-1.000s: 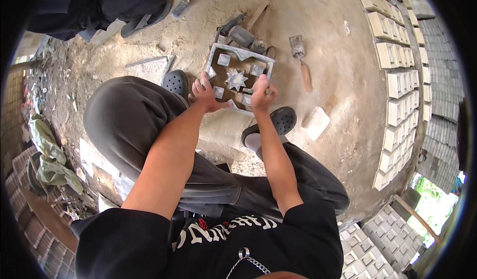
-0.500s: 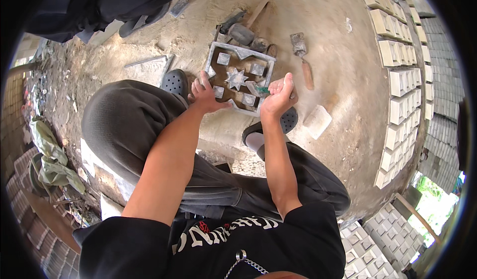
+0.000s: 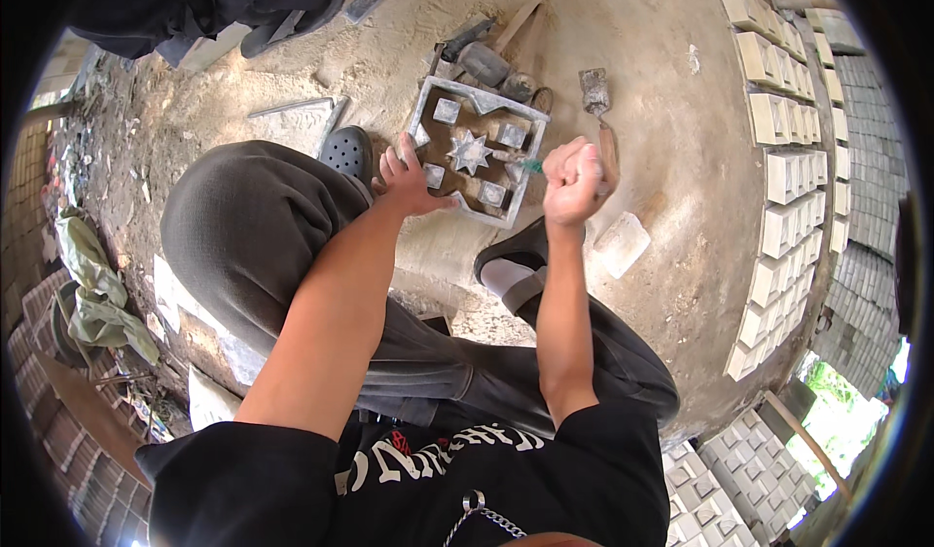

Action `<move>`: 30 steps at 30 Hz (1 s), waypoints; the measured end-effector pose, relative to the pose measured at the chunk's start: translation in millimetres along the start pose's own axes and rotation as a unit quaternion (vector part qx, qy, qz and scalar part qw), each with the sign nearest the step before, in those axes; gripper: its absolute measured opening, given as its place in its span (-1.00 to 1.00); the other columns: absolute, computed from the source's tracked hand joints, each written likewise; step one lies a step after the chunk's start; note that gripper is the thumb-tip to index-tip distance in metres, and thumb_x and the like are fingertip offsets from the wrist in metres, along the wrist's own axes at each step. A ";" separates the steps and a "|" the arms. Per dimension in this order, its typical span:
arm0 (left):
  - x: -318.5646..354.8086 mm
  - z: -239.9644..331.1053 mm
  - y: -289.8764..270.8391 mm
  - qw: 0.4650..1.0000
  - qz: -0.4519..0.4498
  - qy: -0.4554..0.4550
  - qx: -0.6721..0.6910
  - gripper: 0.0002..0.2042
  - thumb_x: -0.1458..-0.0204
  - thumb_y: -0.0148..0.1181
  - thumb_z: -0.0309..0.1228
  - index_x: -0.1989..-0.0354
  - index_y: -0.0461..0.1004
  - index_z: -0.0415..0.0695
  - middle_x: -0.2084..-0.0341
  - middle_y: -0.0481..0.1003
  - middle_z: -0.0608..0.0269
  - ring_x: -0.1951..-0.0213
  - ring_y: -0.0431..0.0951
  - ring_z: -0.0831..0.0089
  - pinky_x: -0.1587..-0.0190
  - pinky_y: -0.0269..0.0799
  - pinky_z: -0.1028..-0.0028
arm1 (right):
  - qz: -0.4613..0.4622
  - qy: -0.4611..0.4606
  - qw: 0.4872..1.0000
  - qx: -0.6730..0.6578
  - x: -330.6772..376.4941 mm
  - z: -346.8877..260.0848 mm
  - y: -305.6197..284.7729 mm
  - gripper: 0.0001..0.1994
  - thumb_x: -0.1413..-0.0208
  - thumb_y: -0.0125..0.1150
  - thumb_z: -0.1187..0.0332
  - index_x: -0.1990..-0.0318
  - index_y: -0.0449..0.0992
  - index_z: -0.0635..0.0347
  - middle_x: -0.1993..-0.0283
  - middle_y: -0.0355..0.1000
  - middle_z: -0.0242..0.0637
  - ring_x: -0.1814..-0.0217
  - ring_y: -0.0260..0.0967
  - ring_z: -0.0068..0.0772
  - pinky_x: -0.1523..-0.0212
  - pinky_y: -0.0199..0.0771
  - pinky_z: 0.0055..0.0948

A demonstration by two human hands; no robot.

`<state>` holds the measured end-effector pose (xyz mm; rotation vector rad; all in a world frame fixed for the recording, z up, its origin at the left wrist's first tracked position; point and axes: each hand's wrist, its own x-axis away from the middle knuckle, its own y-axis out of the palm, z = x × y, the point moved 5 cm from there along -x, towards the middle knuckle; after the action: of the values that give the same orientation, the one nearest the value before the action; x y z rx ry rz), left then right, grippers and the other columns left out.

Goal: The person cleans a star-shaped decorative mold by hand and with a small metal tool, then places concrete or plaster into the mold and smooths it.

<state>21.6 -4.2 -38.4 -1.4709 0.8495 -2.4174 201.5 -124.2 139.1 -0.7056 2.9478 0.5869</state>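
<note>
A grey rectangular mould frame [image 3: 516, 107] lies on the ground between my feet. Inside it are a pale eight-pointed star [image 3: 470, 152] and several small square blocks [image 3: 446, 110], with brown material around them. My left hand [image 3: 404, 182] rests at the frame's near-left corner, fingers spread along one side and thumb toward the near edge. Just past the right side of the frame, my right hand [image 3: 574, 182] is closed in a fist around a small tool with a green handle [image 3: 534, 165]. Its tip points in toward the star; the blade is blurred.
Beyond the frame lie a mallet [image 3: 484, 63] and other tools. A trowel [image 3: 594, 90] is behind my right hand, a white slab [image 3: 623, 245] nearer. Rows of pale blocks [image 3: 790, 175] line the right. Another person's dark clothing [image 3: 204, 12] shows at upper left.
My right hand has drawn the green-handled tool rightward, away from the inside of the frame. My left hand keeps its place at the corner. The whole view has shifted slightly.
</note>
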 end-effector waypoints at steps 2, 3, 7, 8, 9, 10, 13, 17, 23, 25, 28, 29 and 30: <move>0.7 0.6 -1.3 1.000 0.004 0.000 0.001 0.49 0.52 0.42 0.28 -0.30 -0.75 -0.06 -0.30 -0.44 -0.40 -0.36 -0.44 -0.21 -0.21 -0.21 -0.24 | -0.063 -0.013 0.997 -0.033 -13.8 -17.7 6.8 -0.59 -0.20 -0.11 0.32 0.71 0.05 0.12 0.74 -0.02 -0.45 0.73 -0.13 -0.60 0.70 -0.15 -0.55; 0.8 1.5 -2.0 1.000 0.006 0.006 0.000 0.49 0.52 0.42 0.28 -0.30 -0.75 -0.06 -0.30 -0.44 -0.41 -0.35 -0.44 -0.22 -0.21 -0.21 -0.24 | -0.093 -0.014 0.995 -0.030 -19.3 -21.6 8.0 -0.60 -0.20 -0.16 0.30 0.70 0.04 0.11 0.75 -0.04 -0.44 0.74 -0.16 -0.59 0.72 -0.15 -0.52; 1.2 0.8 -1.6 1.000 0.008 -0.001 0.010 0.49 0.53 0.45 0.23 -0.31 -0.73 -0.05 -0.31 -0.42 -0.33 -0.36 -0.42 -0.17 -0.21 -0.19 -0.29 | -0.157 -0.007 0.988 -0.004 -23.4 -5.0 2.0 -0.60 -0.18 -0.14 0.32 0.71 0.03 0.14 0.76 -0.02 -0.46 0.75 -0.14 -0.61 0.71 -0.18 -0.52; 0.6 0.0 -1.0 1.000 0.012 -0.005 0.017 0.48 0.52 0.47 0.21 -0.31 -0.72 -0.04 -0.33 -0.41 -0.28 -0.37 -0.40 -0.13 -0.21 -0.18 -0.32 | -0.156 -0.001 0.988 0.008 -21.7 3.6 -0.7 -0.59 -0.17 -0.10 0.34 0.72 0.02 0.16 0.76 -0.01 -0.46 0.75 -0.13 -0.63 0.71 -0.19 -0.53; 0.0 -0.7 0.5 1.000 0.012 -0.005 0.014 0.48 0.53 0.47 0.22 -0.31 -0.72 -0.04 -0.32 -0.41 -0.29 -0.37 -0.40 -0.15 -0.21 -0.17 -0.32 | -0.183 0.005 0.983 -0.001 -19.8 14.1 2.0 -0.60 -0.15 -0.11 0.37 0.74 0.04 0.18 0.77 0.01 -0.47 0.76 -0.11 -0.64 0.70 -0.20 -0.50; -0.8 -1.0 1.7 1.000 0.021 0.000 0.012 0.48 0.53 0.46 0.22 -0.31 -0.72 -0.04 -0.32 -0.41 -0.30 -0.36 -0.40 -0.16 -0.20 -0.17 -0.32 | -0.187 0.009 0.979 0.080 -17.4 22.2 1.6 -0.60 -0.14 -0.10 0.39 0.75 0.04 0.19 0.77 0.02 -0.48 0.75 -0.10 -0.65 0.70 -0.22 -0.49; -4.4 -2.7 3.6 0.998 0.062 0.021 0.002 0.49 0.55 0.46 0.24 -0.32 -0.71 -0.05 -0.31 -0.40 -0.35 -0.35 -0.39 -0.20 -0.18 -0.15 -0.33 | -0.172 0.052 0.978 0.107 -19.7 33.4 2.4 -0.58 -0.15 -0.06 0.40 0.76 0.06 0.18 0.77 0.04 -0.49 0.74 -0.09 -0.67 0.68 -0.22 -0.49; -7.6 -6.3 9.1 0.997 0.066 0.035 0.014 0.50 0.57 0.45 0.27 -0.32 -0.69 -0.07 -0.29 -0.39 -0.40 -0.34 -0.38 -0.25 -0.17 -0.13 -0.32 | -0.095 0.083 0.991 0.051 -21.5 27.3 -2.6 -0.58 -0.17 -0.03 0.39 0.75 0.07 0.15 0.75 0.05 -0.50 0.73 -0.09 -0.68 0.69 -0.21 -0.50; -4.4 -3.3 5.2 0.999 0.042 0.010 0.003 0.49 0.56 0.45 0.26 -0.32 -0.70 -0.04 -0.32 -0.39 -0.31 -0.36 -0.38 -0.18 -0.20 -0.16 -0.31 | -0.076 0.018 0.996 0.031 -1.7 50.6 -8.8 -0.57 -0.17 -0.03 0.40 0.75 0.07 0.09 0.74 0.07 -0.49 0.73 -0.08 -0.67 0.70 -0.16 -0.53; -3.2 -1.0 2.0 0.999 0.036 0.002 0.005 0.48 0.55 0.45 0.25 -0.32 -0.70 -0.04 -0.32 -0.39 -0.29 -0.36 -0.38 -0.17 -0.20 -0.17 -0.31 | -0.050 0.085 0.994 0.047 -3.2 69.6 -11.1 -0.56 -0.18 -0.02 0.38 0.76 0.09 0.08 0.74 0.07 -0.53 0.74 -0.10 -0.69 0.70 -0.18 -0.53; -1.0 -0.1 -2.2 0.999 0.037 -0.003 0.004 0.48 0.55 0.45 0.25 -0.32 -0.70 -0.03 -0.32 -0.39 -0.28 -0.36 -0.38 -0.16 -0.20 -0.17 -0.32 | -0.032 0.111 0.992 0.050 -13.6 69.5 -10.4 -0.55 -0.18 -0.01 0.37 0.77 0.09 0.06 0.75 0.05 -0.56 0.74 -0.11 -0.71 0.71 -0.19 -0.53; 0.9 -0.4 -0.4 1.000 0.027 -0.005 -0.005 0.48 0.55 0.45 0.25 -0.32 -0.69 -0.03 -0.32 -0.39 -0.28 -0.36 -0.38 -0.16 -0.20 -0.17 -0.32 | -0.024 0.110 0.992 0.062 -15.8 63.0 -10.6 -0.55 -0.18 -0.01 0.36 0.77 0.08 0.06 0.75 0.04 -0.57 0.74 -0.12 -0.72 0.71 -0.19 -0.53; 0.7 1.0 -2.4 0.999 0.042 0.009 0.005 0.48 0.55 0.45 0.25 -0.32 -0.69 -0.03 -0.32 -0.39 -0.28 -0.36 -0.38 -0.16 -0.19 -0.17 -0.32 | -0.009 0.097 0.993 0.069 -19.5 55.0 -10.2 -0.56 -0.17 -0.01 0.36 0.76 0.07 0.03 0.76 0.03 -0.56 0.75 -0.13 -0.70 0.71 -0.20 -0.54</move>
<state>22.5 -2.9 -36.1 -1.3837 0.8825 -2.3747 221.6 -103.7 87.3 -0.8161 3.1176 0.3264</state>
